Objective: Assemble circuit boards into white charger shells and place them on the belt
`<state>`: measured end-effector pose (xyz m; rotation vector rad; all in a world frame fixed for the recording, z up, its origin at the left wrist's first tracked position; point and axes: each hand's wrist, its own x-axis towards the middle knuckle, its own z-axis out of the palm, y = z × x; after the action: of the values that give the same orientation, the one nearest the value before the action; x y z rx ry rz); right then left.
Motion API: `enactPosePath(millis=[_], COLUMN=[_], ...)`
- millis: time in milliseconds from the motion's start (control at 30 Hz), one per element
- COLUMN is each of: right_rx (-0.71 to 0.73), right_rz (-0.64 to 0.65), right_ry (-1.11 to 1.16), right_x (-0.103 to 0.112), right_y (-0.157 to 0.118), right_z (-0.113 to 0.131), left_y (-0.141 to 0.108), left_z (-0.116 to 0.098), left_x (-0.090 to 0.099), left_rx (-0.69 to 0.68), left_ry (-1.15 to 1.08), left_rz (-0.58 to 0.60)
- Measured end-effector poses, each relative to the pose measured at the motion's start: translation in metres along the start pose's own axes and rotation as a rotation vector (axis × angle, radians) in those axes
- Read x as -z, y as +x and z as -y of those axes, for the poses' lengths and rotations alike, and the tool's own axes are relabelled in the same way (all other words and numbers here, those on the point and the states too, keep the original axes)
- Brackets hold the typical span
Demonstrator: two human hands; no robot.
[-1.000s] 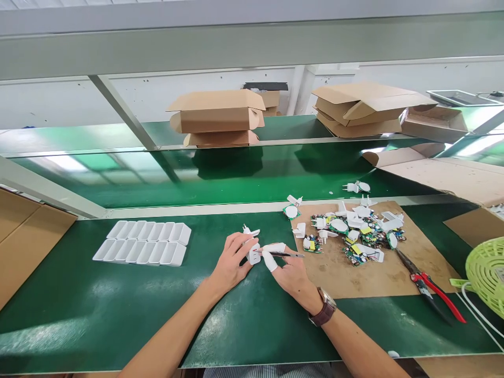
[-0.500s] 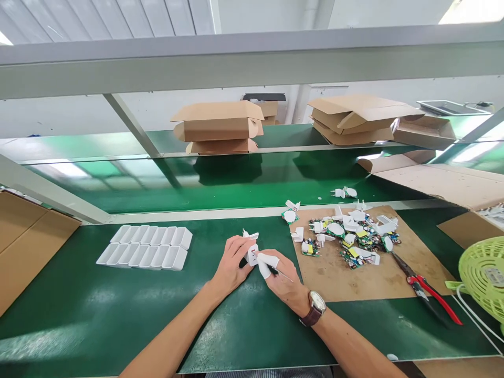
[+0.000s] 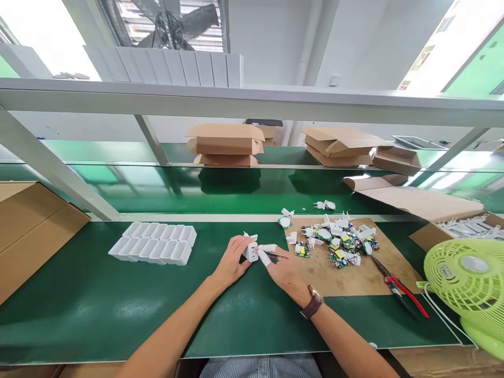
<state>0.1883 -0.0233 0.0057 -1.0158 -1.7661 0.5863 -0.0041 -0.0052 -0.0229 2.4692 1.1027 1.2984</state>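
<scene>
My left hand (image 3: 233,260) is closed round a small white charger housing (image 3: 251,252) with dark slots in its near face. Just beyond it lies a white plug piece (image 3: 249,236); whether it joins the housing I cannot tell. My right hand (image 3: 284,270), with white covers on thumb and forefinger, grips a thin, dark pointed tool (image 3: 277,255) like tweezers. Its covered fingertips are at the right side of the housing, and they partly hide the tool's tip. To the left of the hands stand white open housings (image 3: 153,243) in two rows.
On a brown board (image 3: 323,281) at the right sits a pile of circuit boards with white plug parts (image 3: 340,239). Red-handled pliers (image 3: 397,286) lie beside it. A green fan (image 3: 464,283) stands far right. Cardboard boxes (image 3: 226,142) rest on the back shelf, another box (image 3: 37,236) at left.
The view has tilted up and shifted right. My left hand keeps its hold on the housing. The tool in my right hand has turned flatter, and the fingers stay at the housing's right side.
</scene>
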Motion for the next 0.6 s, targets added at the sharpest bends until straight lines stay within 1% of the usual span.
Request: enactPosePath(millis=[33,100,167,200,300,400,500,600], right_rx=[-0.020,0.018,0.043,0.030,-0.035,-0.076,-0.167,-0.255], right_rz=[0.010,0.035,0.016,-0.008,-0.094,-0.124,-0.126,-0.067], right_ry=[0.011,-0.013,-0.076,-0.109,-0.178,-0.236,-0.290,-0.304], right_x=[0.005,0.019,0.036,0.045,0.073,0.098,0.118,0.132], right_y=[0.000,-0.005,-0.015,-0.020,-0.033,-0.044,-0.056,-0.068], right_z=[0.004,0.009,0.012,0.013,0.012,0.009,0.002,-0.009], left_y=[0.000,0.000,-0.001,-0.001,-0.003,-0.005,-0.005,-0.006], left_z=[0.000,-0.001,-0.001,-0.001,0.001,0.002,0.003,0.003], left_x=[-0.001,-0.001,-0.001,-0.001,0.000,0.001,0.001,0.001], left_rx=[-0.006,-0.016,-0.007,0.009,0.064,0.098,0.099,0.092], left_ry=[-0.014,-0.039,-0.053,-0.056,-0.066,-0.089,-0.102,-0.102], left_rz=[0.009,0.029,0.036,0.034,0.020,0.023,0.019,0.011])
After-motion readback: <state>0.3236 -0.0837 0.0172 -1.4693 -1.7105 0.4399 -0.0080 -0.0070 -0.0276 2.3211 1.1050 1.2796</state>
